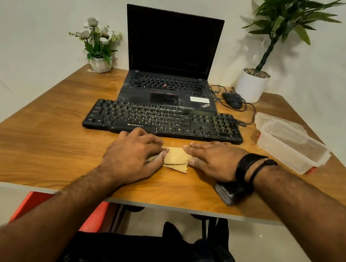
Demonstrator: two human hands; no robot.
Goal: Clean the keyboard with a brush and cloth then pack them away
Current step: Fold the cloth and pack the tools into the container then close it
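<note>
Item: cloth (177, 157), on table (53, 134) just before keyboard (164, 120). Left hand (134, 154) pinches its edge; right hand (214, 160) presses flat. I judge it folding (brush (229, 193) under right wrist). Next: box (289, 147).

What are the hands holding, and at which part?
The tan cloth: the left hand pinches its left end, the right hand presses its right end.

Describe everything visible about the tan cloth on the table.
The cloth is small, tan and soft-looking, folded in layers with an uneven near edge. It lies flat on the wooden table, in front of the black keyboard. The left hand grips its left end; the right hand presses its right end.
</note>
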